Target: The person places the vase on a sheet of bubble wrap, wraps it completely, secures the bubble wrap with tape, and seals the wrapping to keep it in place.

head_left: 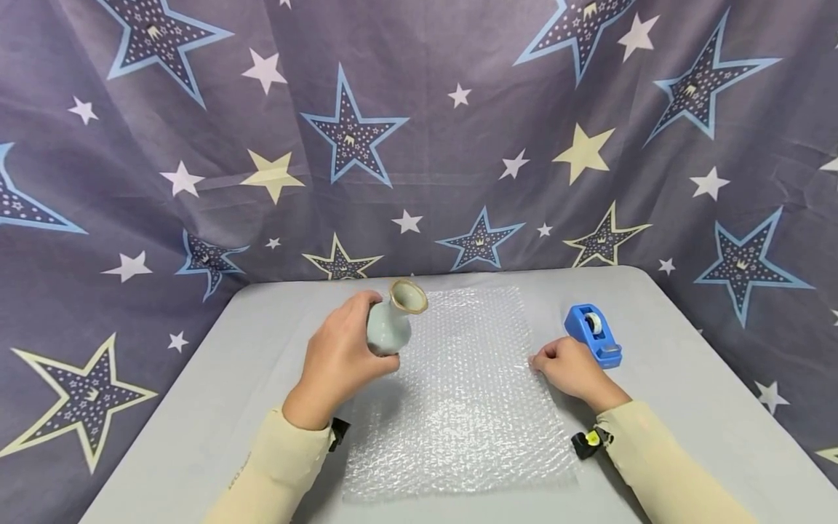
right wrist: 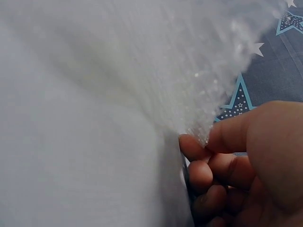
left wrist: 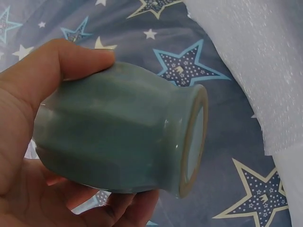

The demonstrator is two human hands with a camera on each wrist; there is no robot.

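- The vase [head_left: 388,329] was found in the left hand [head_left: 343,356], raised over the left part of the bubble wrap [head_left: 458,407] and clear of it.
- The left fingers and thumb were seen to be curled round the body of the vase, parted by its width; in the left wrist view, the thumb was noted on one side and fingers on the other.
- The vase was observed to be glazed pale green, with a flared, brown-edged mouth; it was held tilted, its mouth turned up and to the right.
- The bubble wrap was found spread flat over most of its area on the grey table [head_left: 190,429].
- The right edge of the bubble wrap was pinched by the right hand [head_left: 569,370]; thumb and forefinger were closed together on it and the other fingers were curled in.
- A blue tape dispenser [head_left: 580,324], loaded with a roll of tape [head_left: 593,322], was noted on the table just beyond the right hand.
- Both forearms were covered by pale yellow sleeves [head_left: 275,458].
- The far side of the table was backed by a dark cloth [head_left: 419,189] printed with stars.
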